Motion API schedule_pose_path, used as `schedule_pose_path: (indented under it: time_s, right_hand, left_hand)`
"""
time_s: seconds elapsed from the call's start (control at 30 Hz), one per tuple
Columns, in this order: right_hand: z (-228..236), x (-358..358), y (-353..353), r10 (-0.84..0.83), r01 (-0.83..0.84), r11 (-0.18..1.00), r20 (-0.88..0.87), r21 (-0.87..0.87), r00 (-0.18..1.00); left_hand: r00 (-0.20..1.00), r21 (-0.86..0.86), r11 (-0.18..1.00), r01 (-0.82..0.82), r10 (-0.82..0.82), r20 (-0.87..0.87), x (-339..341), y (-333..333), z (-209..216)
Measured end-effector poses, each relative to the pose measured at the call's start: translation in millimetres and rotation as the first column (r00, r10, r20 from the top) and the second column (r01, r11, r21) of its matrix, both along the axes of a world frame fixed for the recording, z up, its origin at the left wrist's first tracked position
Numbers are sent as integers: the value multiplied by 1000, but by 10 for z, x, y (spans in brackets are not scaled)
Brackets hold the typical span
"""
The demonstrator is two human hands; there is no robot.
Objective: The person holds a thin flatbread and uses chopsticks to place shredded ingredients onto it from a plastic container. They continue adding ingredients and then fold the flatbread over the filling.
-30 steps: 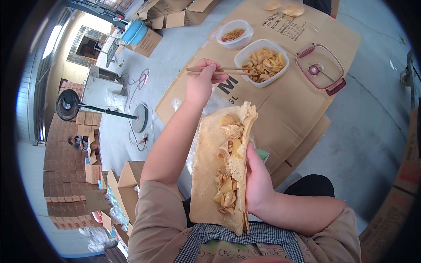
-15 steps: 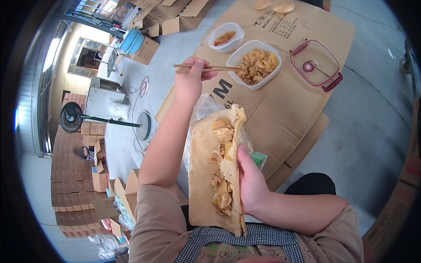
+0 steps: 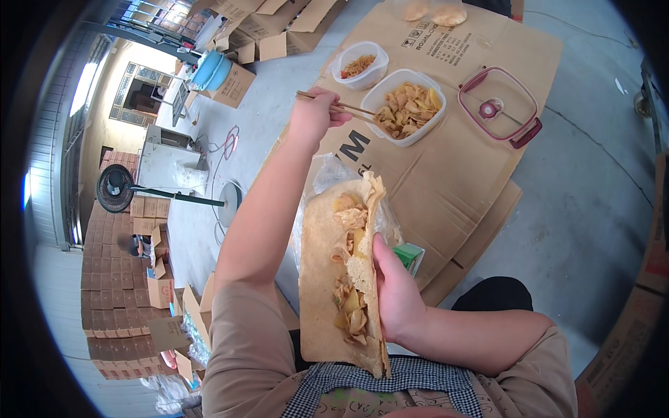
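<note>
My left hand [image 3: 313, 120] is closed around a pair of wooden chopsticks [image 3: 359, 111], whose tips reach into sliced, sauced food [image 3: 408, 108] in a white plastic container [image 3: 391, 141]. Against my body, my right hand [image 3: 398, 292] grips a large thin flatbread [image 3: 320, 285], thumb on its right side. The flatbread is folded up along that side, and a row of the same sliced food [image 3: 352, 306] lies along its middle. Clear plastic film [image 3: 334, 171] shows behind the flatbread. My right fingers are hidden under the bread.
Flattened cardboard [image 3: 446, 202] lies beneath the containers. A smaller tub [image 3: 362, 61] of shredded food, a red-rimmed clear lid [image 3: 498, 108] and round breads in a bag [image 3: 446, 14] rest on it. Beside my right hand is a green box [image 3: 410, 256]. A standing fan [image 3: 115, 188] and stacked cartons [image 3: 115, 285] are at left.
My left hand has moved slightly right, and the chopsticks now slant more steeply down into the container, their tips lower. The flatbread stays in my right hand, nearly still.
</note>
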State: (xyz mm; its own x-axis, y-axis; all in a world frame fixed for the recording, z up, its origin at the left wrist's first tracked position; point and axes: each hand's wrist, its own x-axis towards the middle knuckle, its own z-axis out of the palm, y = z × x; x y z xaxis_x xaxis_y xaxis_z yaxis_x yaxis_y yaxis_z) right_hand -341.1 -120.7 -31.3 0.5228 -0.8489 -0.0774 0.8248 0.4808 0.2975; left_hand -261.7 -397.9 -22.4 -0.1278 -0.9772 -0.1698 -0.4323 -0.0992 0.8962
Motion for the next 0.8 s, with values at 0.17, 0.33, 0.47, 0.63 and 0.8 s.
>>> schedule_pose_path:
  time_s: [0.17,0.33,0.47,0.63,0.8]
  right_hand:
    - [-7,-20,3,3,-3,1000,7,-4,1000]
    - [-36,-14,6,5,-5,1000,-32,-1,999]
    - [-28,-25,-21,-11,13,999,-47,33,999]
    - [-93,-86,-143,-95,101,994,-160,30,982]
    - [-202,-195,-378,-206,237,970,-338,50,918]
  left_hand:
    - [999,-16,999,-42,42,-12,17,-55,-30]
    - [994,-45,996,-80,76,-80,71,-44,-92]
    - [979,-39,991,-126,117,-167,183,-16,-138]
    - [939,0,984,-178,170,-299,329,-33,-140]
    - [886,24,970,-243,232,-401,423,-38,-43]
